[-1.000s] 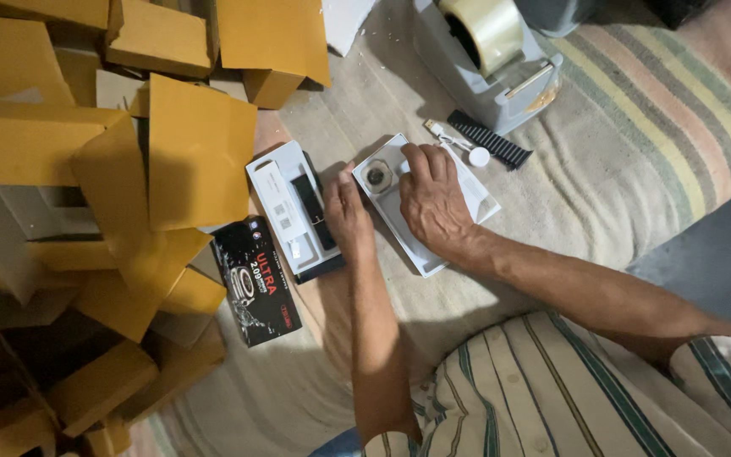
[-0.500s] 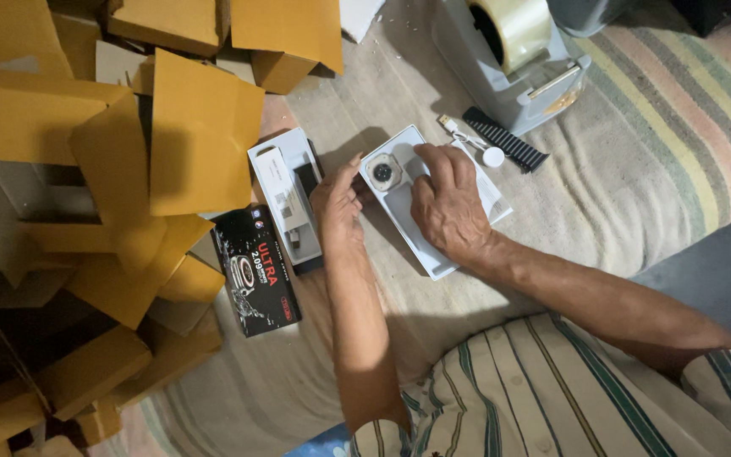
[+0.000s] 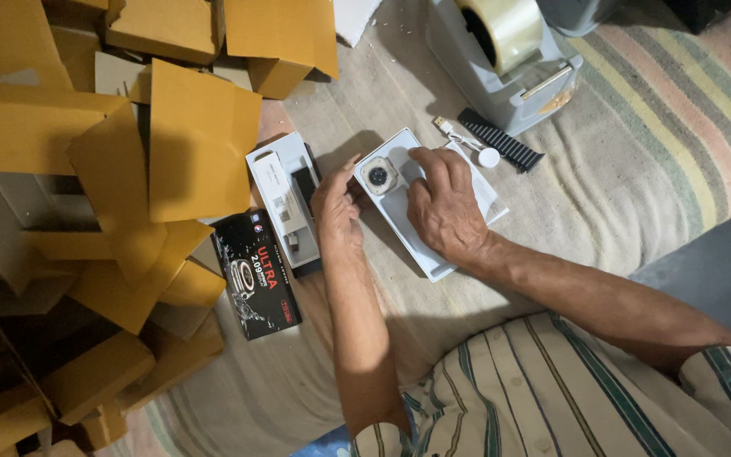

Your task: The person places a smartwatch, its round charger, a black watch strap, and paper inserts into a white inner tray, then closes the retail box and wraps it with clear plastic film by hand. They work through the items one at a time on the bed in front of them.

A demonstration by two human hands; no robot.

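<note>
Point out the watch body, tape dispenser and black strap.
watch body (image 3: 378, 176), head view, on its round face.
tape dispenser (image 3: 543, 85), head view, on its grey base.
black strap (image 3: 509, 145), head view, on its ribbed middle.

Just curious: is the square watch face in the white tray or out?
In: the square watch face sits in the white tray.

striped blanket (image 3: 678, 127) | white tray (image 3: 433, 254) | tape dispenser (image 3: 509, 63) | cardboard boxes (image 3: 196, 144)

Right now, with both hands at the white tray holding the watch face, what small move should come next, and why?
Probably press the round-dialled square watch body down into the white rectangular plastic tray. The right hand lies on the tray with its fingers beside the watch, and the left hand braces the tray's edge, so it looks steadied for seating.
</note>
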